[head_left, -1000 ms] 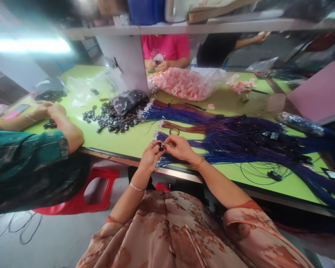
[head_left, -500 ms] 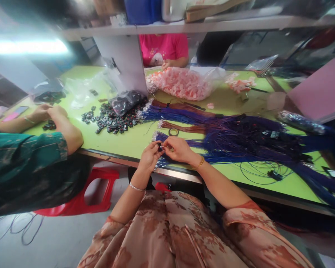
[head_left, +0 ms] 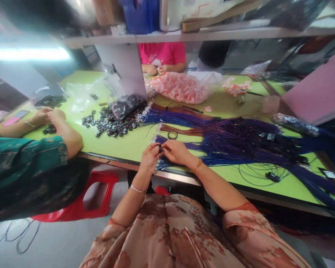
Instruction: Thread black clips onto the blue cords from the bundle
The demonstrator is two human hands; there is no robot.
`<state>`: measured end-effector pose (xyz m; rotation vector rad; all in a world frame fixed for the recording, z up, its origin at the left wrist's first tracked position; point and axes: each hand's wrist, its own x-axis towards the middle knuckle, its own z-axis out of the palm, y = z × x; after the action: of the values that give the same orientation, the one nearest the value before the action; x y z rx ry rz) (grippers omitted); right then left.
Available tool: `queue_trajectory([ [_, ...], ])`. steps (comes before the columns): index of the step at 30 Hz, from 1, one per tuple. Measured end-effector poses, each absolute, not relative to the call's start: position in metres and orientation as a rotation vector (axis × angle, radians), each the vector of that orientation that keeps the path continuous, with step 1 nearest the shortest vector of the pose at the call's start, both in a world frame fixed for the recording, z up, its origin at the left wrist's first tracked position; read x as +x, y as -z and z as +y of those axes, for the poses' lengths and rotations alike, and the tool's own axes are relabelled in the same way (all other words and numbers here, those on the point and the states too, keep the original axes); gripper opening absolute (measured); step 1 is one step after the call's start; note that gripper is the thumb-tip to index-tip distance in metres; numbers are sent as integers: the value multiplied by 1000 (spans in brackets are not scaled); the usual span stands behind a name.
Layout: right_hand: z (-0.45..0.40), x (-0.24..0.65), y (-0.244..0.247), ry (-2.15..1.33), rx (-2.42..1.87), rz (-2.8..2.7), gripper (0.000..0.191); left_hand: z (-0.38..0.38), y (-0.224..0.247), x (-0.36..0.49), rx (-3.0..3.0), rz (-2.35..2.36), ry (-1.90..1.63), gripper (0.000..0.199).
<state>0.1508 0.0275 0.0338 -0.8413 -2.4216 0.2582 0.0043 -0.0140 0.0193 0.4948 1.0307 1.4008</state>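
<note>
Left hand (head_left: 149, 157) pinches a small black part (head_left: 160, 148) in its fingers over the desk (head_left: 123, 148), right hand (head_left: 180, 152) has fingers bunched beside it, hold unclear; part apparently unfinished, black pile (head_left: 115, 122) remaining.

Small black part (head_left: 160, 148) partly hidden by fingers (head_left: 151, 152); detail too small to read. Blue container (head_left: 139, 18) blurred, cut by top edge.
</note>
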Motion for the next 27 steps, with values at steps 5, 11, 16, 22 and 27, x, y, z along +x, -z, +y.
queue_trajectory([
  [5, 25, 147, -31, -226, -899, -2468, 13, -13, -20, 7, 488, 1079, -1384, 30],
  [11, 35, 155, -36, -303, -899, -2427, 17, -11, -19, 11, 533, 1062, -1408, 28],
  [16, 95, 189, -43, -295, -1364, -2201, 22, 1, -16, 16, 519, 983, -1425, 21],
  [22, 139, 201, -23, -239, -1722, -2398, 20, 8, -1, 25, 465, 986, -1415, 15],
  [27, 141, 199, -16, -209, -1687, -2453, 21, 6, 4, 24, 489, 956, -1427, 18],
])
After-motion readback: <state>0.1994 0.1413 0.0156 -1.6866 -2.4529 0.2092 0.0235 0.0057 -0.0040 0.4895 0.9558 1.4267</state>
